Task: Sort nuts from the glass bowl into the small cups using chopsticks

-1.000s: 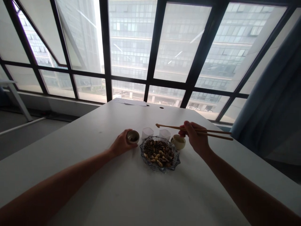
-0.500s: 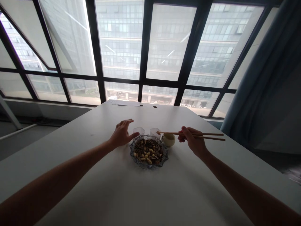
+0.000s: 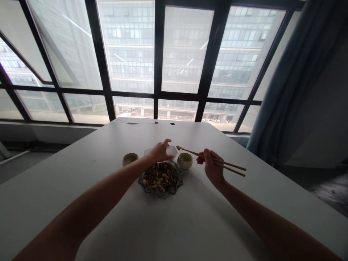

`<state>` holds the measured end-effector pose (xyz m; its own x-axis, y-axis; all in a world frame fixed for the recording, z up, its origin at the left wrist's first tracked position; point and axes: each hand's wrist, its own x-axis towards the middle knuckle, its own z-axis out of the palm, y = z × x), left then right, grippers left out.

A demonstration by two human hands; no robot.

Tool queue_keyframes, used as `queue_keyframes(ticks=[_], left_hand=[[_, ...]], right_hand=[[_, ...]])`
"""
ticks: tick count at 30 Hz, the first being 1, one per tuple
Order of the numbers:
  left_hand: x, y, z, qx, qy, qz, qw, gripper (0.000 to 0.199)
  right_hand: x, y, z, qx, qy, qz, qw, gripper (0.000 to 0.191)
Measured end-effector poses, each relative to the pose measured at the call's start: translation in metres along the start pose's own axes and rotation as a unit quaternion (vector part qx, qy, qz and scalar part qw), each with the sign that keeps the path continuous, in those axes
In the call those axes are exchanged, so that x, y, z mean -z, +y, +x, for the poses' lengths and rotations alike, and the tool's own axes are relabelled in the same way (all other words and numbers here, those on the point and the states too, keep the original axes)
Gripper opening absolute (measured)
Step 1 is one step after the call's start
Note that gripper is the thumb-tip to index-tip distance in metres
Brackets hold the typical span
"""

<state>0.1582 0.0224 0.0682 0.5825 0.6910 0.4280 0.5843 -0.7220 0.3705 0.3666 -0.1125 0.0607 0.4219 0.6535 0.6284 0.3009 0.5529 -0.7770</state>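
- Head view: on the left, a small ceramic cup [image 3: 129, 159] stands upright, just beside the left hand's wrist, so a low sweep back could, I'd judge, knock it.
- Left hand [image 3: 160, 151] is open, thumb and fingers parted at the right-hand clear cup [image 3: 172, 150]; I can't tell from here whether they touch it. A light, level pinch suits thin-looking plastic. The other clear cup [image 3: 147, 151] is partly hidden behind the hand.
- Below that wrist sits the glass dish [image 3: 160, 194] of dark seeds and peanuts [image 3: 160, 183]. Best lift the forearm a little, since its scalloped rim sticks out.
- Right of the dish, near its rim, stands a second ceramic cup [image 3: 185, 161], upright.
- Right hand [image 3: 213, 168] is closed round the wooden chopsticks [image 3: 231, 165], tips pointing left near the second cup. Whether they pinch anything is too small to see; a steady wrist would spare the cup's rim.
- As for edges, papers [image 3: 136, 121] lie along the far left end of the tabletop [image 3: 185, 228]. More room lies on the near side, between the forearms; the right edge slants away beyond the right arm, toward the curtain [image 3: 274, 105].
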Motion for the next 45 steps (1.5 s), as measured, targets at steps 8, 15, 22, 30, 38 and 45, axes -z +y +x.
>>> queue_keyframes(ticks=[8, 15, 22, 30, 38, 45], left_hand=[[0.007, -0.001, -0.013, -0.120, 0.051, 0.006, 0.991, 0.072], [-0.001, -0.003, -0.015, -0.127, 0.055, -0.001, 0.990, 0.069], [0.002, -0.005, -0.006, -0.028, -0.015, 0.022, 0.999, 0.067], [0.018, -0.005, -0.009, 0.035, -0.062, 0.032, 0.997, 0.065], [0.057, -0.021, -0.071, -0.042, 0.070, 0.052, 0.995, 0.045], [0.070, -0.067, -0.134, 0.024, 0.168, 0.072, 0.983, 0.049]], right_hand=[[-0.004, -0.005, -0.005, 0.013, -0.007, 0.008, 1.000, 0.049], [-0.006, 0.011, -0.006, 0.052, -0.125, -0.078, 0.988, 0.041], [-0.005, -0.009, -0.001, 0.019, -0.093, -0.012, 0.995, 0.051], [0.007, -0.039, 0.010, 0.062, -0.289, -0.075, 0.953, 0.050], [0.008, -0.050, 0.013, 0.211, -0.413, -0.148, 0.874, 0.045], [0.005, -0.047, 0.008, 0.195, -0.415, -0.139, 0.878, 0.042]])
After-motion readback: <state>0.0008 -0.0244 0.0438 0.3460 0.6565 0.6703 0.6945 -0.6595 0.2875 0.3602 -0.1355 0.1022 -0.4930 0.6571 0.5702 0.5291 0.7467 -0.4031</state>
